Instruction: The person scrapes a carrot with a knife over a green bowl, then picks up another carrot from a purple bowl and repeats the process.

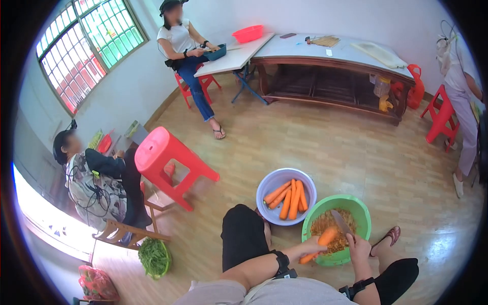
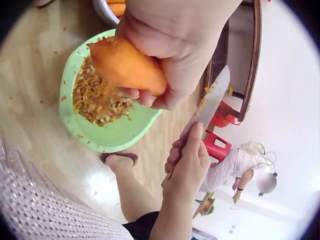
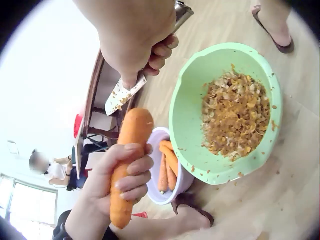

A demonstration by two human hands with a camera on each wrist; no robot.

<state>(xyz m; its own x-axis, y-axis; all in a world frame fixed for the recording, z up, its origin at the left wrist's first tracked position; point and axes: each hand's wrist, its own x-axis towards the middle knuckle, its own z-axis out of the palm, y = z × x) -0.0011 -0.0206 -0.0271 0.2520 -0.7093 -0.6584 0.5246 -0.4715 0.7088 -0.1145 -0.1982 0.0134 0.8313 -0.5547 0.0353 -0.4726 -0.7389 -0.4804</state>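
My left hand (image 1: 312, 246) grips a peeled-looking orange carrot (image 3: 136, 125) around its middle, and both ends stick out past the fingers. In my right hand (image 1: 360, 249) is a knife (image 2: 212, 97) with a broad blade, held by its handle; orange bits cling to the metal. Carrot and blade are apart, over or beside a light green basin (image 3: 187, 107). Brown and orange peelings (image 3: 235, 117) cover much of that basin's bottom. Against it stands a pale purple basin (image 1: 261, 192) with several whole carrots (image 1: 293, 199) inside.
A pink stool (image 1: 178, 162) stands ahead on the left. Nearby, a person (image 1: 96, 178) sits on a wooden chair beside a basket of greens (image 1: 154, 258). Another person (image 1: 178, 46) sits at the far table (image 1: 234, 56); a third (image 1: 460, 96) stands at right near a red stool (image 1: 441, 114).
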